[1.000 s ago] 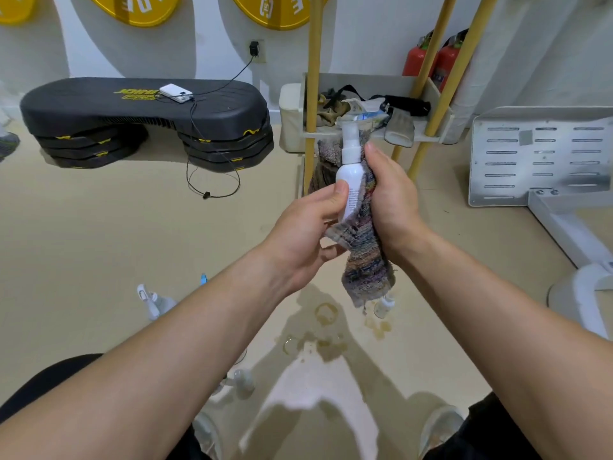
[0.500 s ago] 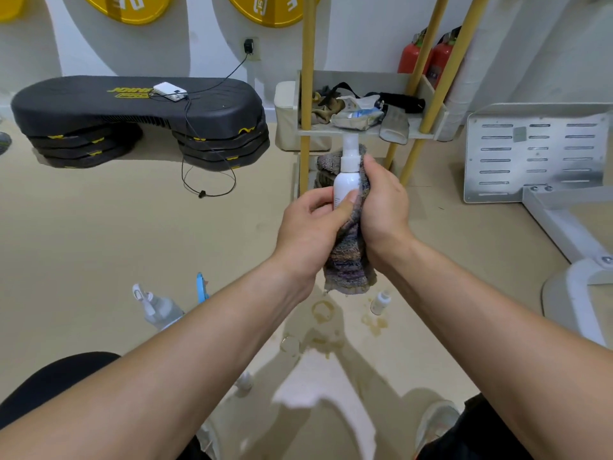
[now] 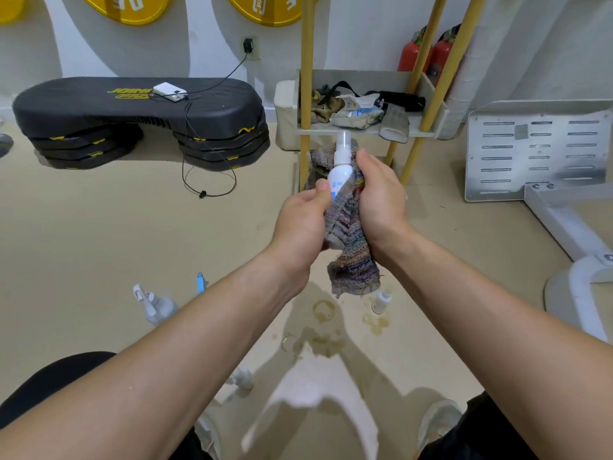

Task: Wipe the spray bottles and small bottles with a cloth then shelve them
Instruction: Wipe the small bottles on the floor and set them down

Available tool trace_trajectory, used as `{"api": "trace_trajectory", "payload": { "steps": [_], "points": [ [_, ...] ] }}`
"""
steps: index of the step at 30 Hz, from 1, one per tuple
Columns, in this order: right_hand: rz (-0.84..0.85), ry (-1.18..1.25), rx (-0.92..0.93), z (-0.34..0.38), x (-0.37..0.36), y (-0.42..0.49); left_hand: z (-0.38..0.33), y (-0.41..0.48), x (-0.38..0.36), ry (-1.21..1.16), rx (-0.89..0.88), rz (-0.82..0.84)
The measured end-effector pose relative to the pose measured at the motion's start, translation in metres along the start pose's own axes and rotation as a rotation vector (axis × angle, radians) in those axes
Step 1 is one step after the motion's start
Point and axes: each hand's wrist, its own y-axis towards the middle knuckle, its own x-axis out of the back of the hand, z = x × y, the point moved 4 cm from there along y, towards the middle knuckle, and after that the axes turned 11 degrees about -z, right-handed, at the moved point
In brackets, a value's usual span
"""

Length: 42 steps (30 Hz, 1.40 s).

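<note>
I've got the white spray bottle (image 3: 340, 161) upright, just in front of the shelf (image 3: 421, 131). Left hand (image 3: 300, 227) grips its base, thumb on the label; right hand (image 3: 381, 197) clamps the striped cloth (image 3: 351, 260) round its body. Small bottle (image 3: 381, 302) on floor, nearer me than shelf.

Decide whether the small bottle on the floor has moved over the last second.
No. The small bottle still sits just right of the ring-shaped floor stain, as before.

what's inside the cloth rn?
A white spray bottle: cap and upper body show above the cloth. Its lower part is covered by cloth, left hand and right hand.
</note>
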Motion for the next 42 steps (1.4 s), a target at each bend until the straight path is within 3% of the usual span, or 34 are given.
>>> {"api": "trace_trajectory", "payload": {
  "steps": [3, 6, 12, 15, 24, 32, 36, 42],
  "points": [
    [0.047, -0.018, 0.057, 0.004, -0.002, 0.003, 0.002, 0.000, -0.002, 0.096, -0.035, -0.029],
    [0.069, -0.023, 0.078, 0.000, 0.000, 0.005, 0.004, -0.006, -0.007, 0.070, 0.035, 0.072],
    [-0.049, -0.117, 0.050, -0.001, 0.006, 0.008, 0.004, -0.009, -0.007, -0.013, 0.081, 0.197],
    [-0.018, -0.264, 0.080, 0.006, 0.010, 0.010, 0.006, -0.006, -0.006, -0.006, 0.081, 0.150],
    [0.244, -0.511, 0.453, -0.023, -0.006, -0.008, -0.001, 0.012, 0.014, -0.235, 0.183, -0.047],
    [0.267, -0.603, 0.503, -0.036, -0.008, -0.022, -0.008, 0.018, 0.025, -0.269, 0.240, -0.073],
    [0.240, -0.353, 0.349, -0.030, -0.014, -0.017, -0.009, 0.021, 0.025, -0.173, 0.076, -0.045],
    [-0.033, -0.038, -0.103, -0.005, 0.000, 0.005, 0.000, 0.014, 0.011, -0.015, -0.130, 0.001]
  ]
}}
